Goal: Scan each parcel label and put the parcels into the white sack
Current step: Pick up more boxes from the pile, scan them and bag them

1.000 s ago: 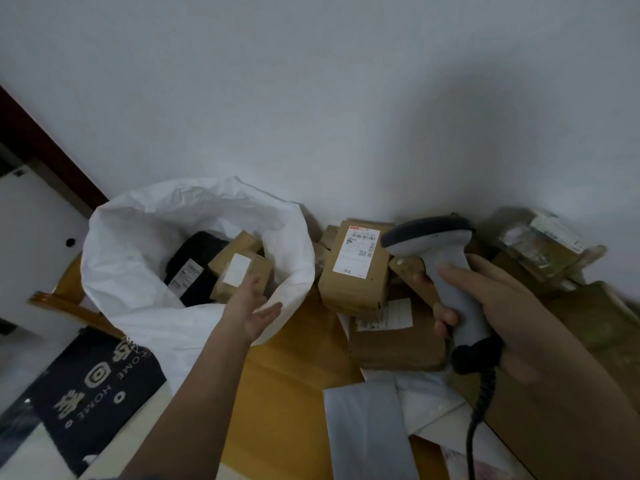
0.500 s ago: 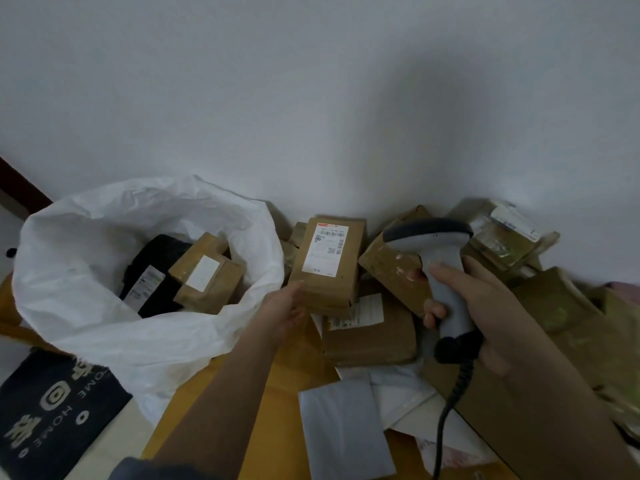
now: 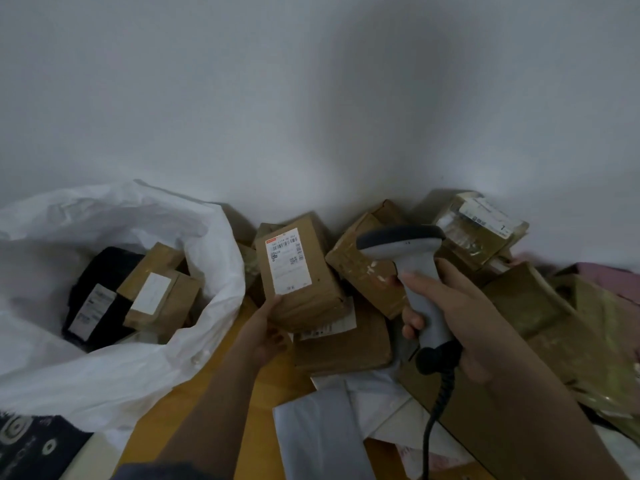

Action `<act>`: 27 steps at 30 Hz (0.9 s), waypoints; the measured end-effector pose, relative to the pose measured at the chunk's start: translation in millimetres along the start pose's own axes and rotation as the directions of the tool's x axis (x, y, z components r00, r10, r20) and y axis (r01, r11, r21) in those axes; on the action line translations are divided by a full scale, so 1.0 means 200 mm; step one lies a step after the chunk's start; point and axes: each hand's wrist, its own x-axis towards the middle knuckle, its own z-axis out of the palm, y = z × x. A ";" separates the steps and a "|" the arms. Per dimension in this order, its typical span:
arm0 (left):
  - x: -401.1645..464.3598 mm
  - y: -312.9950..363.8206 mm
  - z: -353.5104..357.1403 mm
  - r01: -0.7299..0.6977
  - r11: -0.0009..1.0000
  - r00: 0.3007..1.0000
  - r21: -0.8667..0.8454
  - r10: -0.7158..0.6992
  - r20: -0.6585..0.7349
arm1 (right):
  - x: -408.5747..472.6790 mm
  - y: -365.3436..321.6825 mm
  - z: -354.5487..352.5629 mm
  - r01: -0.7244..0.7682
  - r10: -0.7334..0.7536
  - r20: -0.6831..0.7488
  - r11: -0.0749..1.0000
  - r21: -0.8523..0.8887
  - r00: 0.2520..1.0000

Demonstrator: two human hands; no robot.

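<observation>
White sack [image 3: 104,358] gaped at nine o'clock, parcels inside. Left hand [image 3: 266,336] curled round the near end of a box [image 3: 299,278], its long axis running toward twelve, label up. Right hand [image 3: 460,320] gripped the scanner [image 3: 412,268], at three o'clock of the label.

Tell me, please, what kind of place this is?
Probably a small parcel sorting spot in a home or shop, not a warehouse. Labelled cardboard parcels lie piled against a plain wall, a white sack holds others, and the right hand grips a barcode scanner.
</observation>
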 end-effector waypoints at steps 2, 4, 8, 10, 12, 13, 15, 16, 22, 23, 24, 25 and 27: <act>0.02 -0.02 0.00 0.002 1.000 0.999 -0.007 -0.002 0.050 | 0.02 0.01 0.00 -0.011 0.011 -0.010 1.000 -0.001 1.000; 0.04 -0.04 0.01 -0.010 0.999 0.996 -0.043 0.014 0.083 | 0.03 0.01 0.00 -0.017 0.017 -0.015 1.000 -0.008 1.000; 0.05 -0.07 0.01 -0.025 0.999 0.990 -0.047 0.032 0.141 | 0.02 0.01 -0.01 -0.024 0.024 -0.014 1.000 -0.016 1.000; 0.03 -0.07 0.02 -0.028 0.999 0.989 -0.035 0.033 0.141 | 0.02 0.02 -0.01 -0.024 0.024 -0.016 1.000 -0.012 1.000; 0.01 -0.06 0.04 -0.036 0.997 0.989 -0.062 0.044 0.143 | 0.01 0.02 -0.01 -0.029 0.028 -0.017 1.000 -0.007 0.999; 0.01 -0.05 0.05 -0.040 0.996 0.988 -0.081 0.052 0.148 | 0.01 0.02 -0.01 -0.030 0.030 -0.014 1.000 -0.002 0.999; -0.01 -0.03 0.08 -0.046 0.989 0.988 -0.137 0.066 0.143 | 0.00 0.03 0.00 -0.029 0.029 0.006 1.000 0.000 1.000; -0.01 -0.02 0.10 -0.046 0.984 0.988 -0.173 0.070 0.135 | -0.01 0.03 0.00 -0.025 0.025 0.017 1.000 -0.004 1.000; -0.03 -0.04 0.12 -0.022 0.984 0.996 -0.179 0.036 0.077 | 0.04 0.07 0.01 0.043 -0.038 0.035 0.987 -0.156 0.999; -0.03 -0.04 0.12 -0.020 0.984 0.997 -0.176 0.032 0.069 | 0.08 0.09 0.01 0.065 -0.061 0.027 0.972 -0.227 0.998; -0.04 -0.05 0.12 -0.021 0.985 0.998 -0.173 0.032 0.060 | 0.13 0.11 0.01 0.086 -0.082 0.026 0.952 -0.293 0.996; -0.04 -0.06 0.12 -0.021 0.985 0.998 -0.173 0.030 0.050 | 0.19 0.14 0.02 0.098 -0.092 0.032 0.934 -0.342 0.995; -0.05 -0.06 0.11 -0.019 0.984 0.999 -0.178 0.026 0.037 | 0.28 0.19 0.03 0.088 -0.072 0.056 0.919 -0.383 0.996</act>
